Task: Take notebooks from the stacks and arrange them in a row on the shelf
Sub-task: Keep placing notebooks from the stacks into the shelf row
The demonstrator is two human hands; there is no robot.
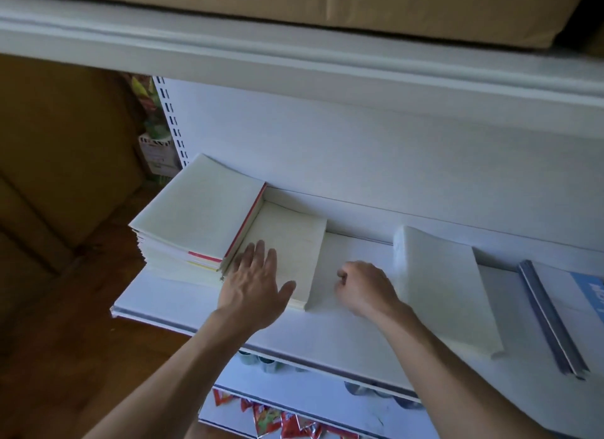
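On my feed the tall stack of notebooks [196,209] sat at the far left end of the white shelf [343,334], with red and yellow cover edges showing at its near corner. Just beside it on the right, touching its flank, lay a much lower pile [294,239], its long axis running from the shelf's front lip toward the back panel. The left hand [255,285] lay flat on the near left part of that pile, fingers straight and spread, pressing down and gripping nothing.

Right of the pile was a bare strip of shelf. There the right hand [366,288] rested knuckles up, its fingers curled in, and I could make out nothing held in them. Beyond it a single pale notebook [444,288] lay flat, its long axis parallel to the pile's. Further right was a grey-spined book [549,321].

I judged that the next move turned on that gap. Both stacks lay to the left of it, under or next to the left hand, so that hand was the nearer one to lift a top copy. The copy would then travel right, long axis kept front to back, into the strip where the right hand rested.
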